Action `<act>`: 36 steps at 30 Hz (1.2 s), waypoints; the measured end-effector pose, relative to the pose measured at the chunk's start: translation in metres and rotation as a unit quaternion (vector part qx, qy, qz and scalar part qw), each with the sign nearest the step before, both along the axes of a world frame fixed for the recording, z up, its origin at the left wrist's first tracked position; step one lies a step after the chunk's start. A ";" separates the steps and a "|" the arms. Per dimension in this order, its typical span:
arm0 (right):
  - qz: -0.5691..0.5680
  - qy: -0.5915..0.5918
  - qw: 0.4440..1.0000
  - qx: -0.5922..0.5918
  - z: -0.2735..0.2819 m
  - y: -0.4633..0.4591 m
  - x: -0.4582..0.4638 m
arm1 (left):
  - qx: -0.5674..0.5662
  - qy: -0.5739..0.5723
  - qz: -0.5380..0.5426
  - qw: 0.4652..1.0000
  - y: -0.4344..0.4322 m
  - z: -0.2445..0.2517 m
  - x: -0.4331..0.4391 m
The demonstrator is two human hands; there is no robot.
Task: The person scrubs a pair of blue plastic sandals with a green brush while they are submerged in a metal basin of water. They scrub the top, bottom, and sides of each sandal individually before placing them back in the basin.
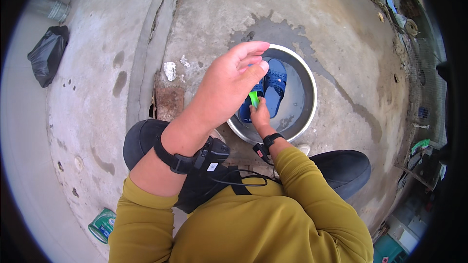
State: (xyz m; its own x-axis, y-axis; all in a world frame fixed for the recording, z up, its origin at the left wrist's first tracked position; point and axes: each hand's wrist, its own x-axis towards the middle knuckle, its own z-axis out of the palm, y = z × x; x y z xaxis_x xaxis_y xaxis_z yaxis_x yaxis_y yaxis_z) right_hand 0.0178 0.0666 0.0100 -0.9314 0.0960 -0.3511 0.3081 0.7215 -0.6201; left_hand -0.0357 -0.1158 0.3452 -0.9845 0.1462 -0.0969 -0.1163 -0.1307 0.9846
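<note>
A round metal basin (311,91) stands on the floor between my knees, with a little water in it. Two blue plastic slide sandals lie side by side inside. The right-hand sandal (272,100) shows almost whole; the left-hand sandal (245,112) is partly covered by my hands. My right hand (261,115) grips a bright green plastic handle (254,98) over the left-hand sandal, its far end hidden from me. Raised above the basin's left side, my left hand (234,76) has its thumb apart from bent fingers, and nothing shows in it.
A reddish brick (169,100) lies left of the basin by a cracked concrete ridge (151,44). Wet concrete (272,25) spreads behind the basin. Farther left sits a black plastic bag (48,54); a green package (103,224) lies at lower left. Wire mesh (427,91) runs along the right.
</note>
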 end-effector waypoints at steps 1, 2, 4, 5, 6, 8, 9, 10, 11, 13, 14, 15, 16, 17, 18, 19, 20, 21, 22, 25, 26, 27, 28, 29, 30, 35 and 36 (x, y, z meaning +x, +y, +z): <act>0.007 0.007 1.000 0.002 0.003 0.004 0.004 | 0.000 -0.003 -0.001 1.000 -0.001 -0.001 0.000; 0.010 0.013 1.000 0.010 0.008 0.009 0.008 | 0.000 -0.005 -0.001 1.000 0.000 -0.002 0.000; 0.026 0.003 1.000 0.007 0.020 0.017 0.015 | -0.002 -0.009 0.002 1.000 0.001 -0.006 -0.001; 0.032 -0.002 0.999 0.008 0.028 0.020 0.018 | 0.003 -0.002 0.004 1.000 0.002 -0.009 -0.001; 0.049 0.038 0.998 0.015 0.037 0.023 0.022 | -0.004 -0.015 0.003 1.000 0.003 -0.012 -0.002; 0.069 0.023 0.997 0.019 0.059 0.029 0.024 | 0.000 -0.017 -0.003 1.000 0.006 -0.024 -0.003; 0.075 0.012 0.997 0.027 0.072 0.032 0.024 | -0.006 -0.040 -0.001 0.999 0.009 -0.032 -0.003; 0.081 -0.002 0.996 0.030 0.084 0.035 0.023 | -0.010 -0.059 0.001 0.998 0.012 -0.042 -0.002; 0.088 0.009 0.996 0.033 0.096 0.038 0.021 | -0.011 -0.077 0.003 0.997 0.015 -0.052 0.000; 0.100 0.030 0.994 0.038 0.121 0.044 0.018 | -0.071 -0.106 -0.002 0.992 0.020 -0.075 0.002; 0.105 0.027 0.993 0.041 0.132 0.049 0.015 | -0.111 -0.119 -0.006 0.987 0.022 -0.086 0.003; 0.109 0.023 0.993 0.044 0.143 0.053 0.013 | -0.143 -0.124 -0.006 0.982 0.023 -0.098 0.004; 0.113 0.019 0.992 0.046 0.154 0.058 0.010 | -0.209 -0.136 -0.027 0.968 0.025 -0.110 0.005; 0.117 0.026 0.992 0.048 0.164 0.063 0.007 | -0.267 -0.139 -0.044 0.952 0.026 -0.120 0.005; 0.121 0.032 0.991 0.049 0.174 0.068 0.004 | -0.324 -0.157 -0.062 0.931 0.027 -0.129 0.004; 0.120 0.031 0.991 0.054 0.184 0.073 0.001 | -0.333 -0.163 -0.096 0.924 0.028 -0.136 0.004; 0.122 0.028 0.991 0.049 0.194 0.078 -0.002 | -0.341 -0.183 -0.131 0.913 0.030 -0.142 0.003; 0.128 0.029 0.990 0.044 0.204 0.084 -0.006 | -0.348 -0.208 -0.164 0.899 0.033 -0.146 0.002; 0.134 0.029 0.990 0.040 0.214 0.090 -0.009 | -0.327 -0.221 -0.187 0.899 0.038 -0.148 0.001; 0.144 0.027 0.989 0.015 0.240 0.104 -0.018 | -0.193 -0.238 -0.146 0.941 0.061 -0.146 0.010; 0.150 0.032 0.988 0.006 0.248 0.106 -0.020 | -0.145 -0.249 -0.140 0.947 0.068 -0.143 0.011; 0.152 0.039 0.988 -0.002 0.253 0.109 -0.022 | -0.095 -0.245 -0.148 0.953 0.073 -0.140 0.010; 0.156 0.041 0.987 -0.013 0.258 0.110 -0.024 | -0.055 -0.248 -0.153 0.955 0.077 -0.137 0.010; 0.156 0.042 0.986 -0.029 0.261 0.110 -0.026 | -0.015 -0.251 -0.157 0.955 0.081 -0.135 0.009; 0.152 0.047 0.986 -0.043 0.262 0.110 -0.028 | 0.005 -0.257 -0.133 0.957 0.085 -0.133 0.007; 0.136 0.043 0.985 -0.101 0.261 0.109 -0.036 | 0.060 -0.225 -0.059 0.971 0.092 -0.136 0.001; 0.135 0.009 0.984 -0.118 0.261 0.111 -0.036 | 0.051 -0.211 -0.052 0.975 0.092 -0.139 0.000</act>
